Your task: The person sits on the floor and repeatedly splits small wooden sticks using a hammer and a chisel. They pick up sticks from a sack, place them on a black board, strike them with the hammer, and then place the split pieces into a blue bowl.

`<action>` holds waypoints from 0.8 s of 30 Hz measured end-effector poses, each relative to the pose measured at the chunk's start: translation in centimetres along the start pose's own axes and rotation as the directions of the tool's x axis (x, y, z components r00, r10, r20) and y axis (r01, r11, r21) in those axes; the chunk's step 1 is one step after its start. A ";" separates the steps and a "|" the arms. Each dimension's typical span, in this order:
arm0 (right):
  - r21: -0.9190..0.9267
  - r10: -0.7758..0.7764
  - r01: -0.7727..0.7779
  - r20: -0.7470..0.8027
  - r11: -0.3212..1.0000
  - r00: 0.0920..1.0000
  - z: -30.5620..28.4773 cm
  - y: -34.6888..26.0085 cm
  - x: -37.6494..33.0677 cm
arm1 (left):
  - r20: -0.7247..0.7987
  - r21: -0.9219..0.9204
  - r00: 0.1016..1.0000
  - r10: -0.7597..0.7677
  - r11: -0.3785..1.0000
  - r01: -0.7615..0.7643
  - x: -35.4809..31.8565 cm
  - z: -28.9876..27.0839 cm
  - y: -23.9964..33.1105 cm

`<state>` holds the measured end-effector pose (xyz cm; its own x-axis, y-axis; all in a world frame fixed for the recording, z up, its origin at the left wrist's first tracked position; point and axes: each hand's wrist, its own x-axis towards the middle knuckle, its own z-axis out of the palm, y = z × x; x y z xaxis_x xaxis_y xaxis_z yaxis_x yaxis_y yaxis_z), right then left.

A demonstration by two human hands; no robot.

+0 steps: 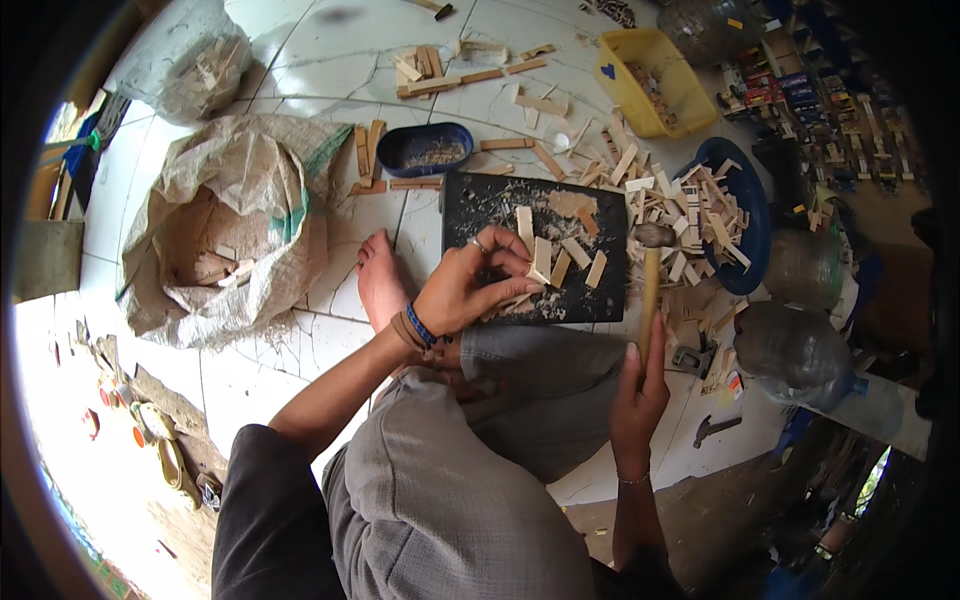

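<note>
The work in hand looks only partly through, judging by how much loose wood lies about. The left hand (476,276), over the near-left part of the black board (468,215), has thumb and fingers drawn together in a pinch on a small wooden piece (542,256), which sits near the middle of the board; whether it is one strip or two joined ones is hard to tell. The right hand (640,392), beyond the board's near-right corner, is closed around the handle of a hammer (650,295), whose head hangs by the board's right edge, apart from the held piece, so no blow is landing. Right of that piece, a few loose strips (577,253) lie on the board, apparently unworked. Past the right edge spreads a far larger heap of strips (655,205), running up to a blue basin (757,262) that holds more, so plenty seems left. As for what is done, a sack (150,255) well beyond the left edge has some wooden pieces (222,266) inside (finished work or offcuts, I cannot say). Off the far-left corner, more wooden pieces (362,155) lie on the tiles beside a dark blue oval dish (398,160).
</note>
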<state>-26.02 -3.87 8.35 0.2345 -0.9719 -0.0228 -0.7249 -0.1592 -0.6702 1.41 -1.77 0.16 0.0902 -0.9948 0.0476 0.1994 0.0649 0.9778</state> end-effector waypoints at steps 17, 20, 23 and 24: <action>-0.102 -0.098 0.082 -0.164 0.991 0.982 5.4 5.5 5.7 | -0.352 -0.337 0.920 -0.170 0.941 0.045 -0.1 1.9 2.9; -0.073 -0.067 0.055 -0.161 0.996 0.985 5.6 5.6 5.7 | -0.371 -0.286 0.921 -0.117 0.958 0.006 -0.5 1.4 2.7; -0.068 -0.075 0.064 -0.164 0.996 0.984 6.0 5.7 5.9 | -0.362 -0.297 0.911 -0.198 0.951 0.089 -1.0 0.7 2.5; -0.120 -0.100 0.079 -0.179 0.990 0.979 6.1 5.7 5.9 | -0.369 -0.303 0.898 -0.240 0.944 0.128 -1.2 0.5 2.3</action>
<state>-24.82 -9.49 -0.17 0.1865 -0.9663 0.1772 -0.7764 -0.2555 -0.5761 1.25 -0.51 2.49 0.3927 -0.8799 -0.2673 0.4952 -0.0426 0.8677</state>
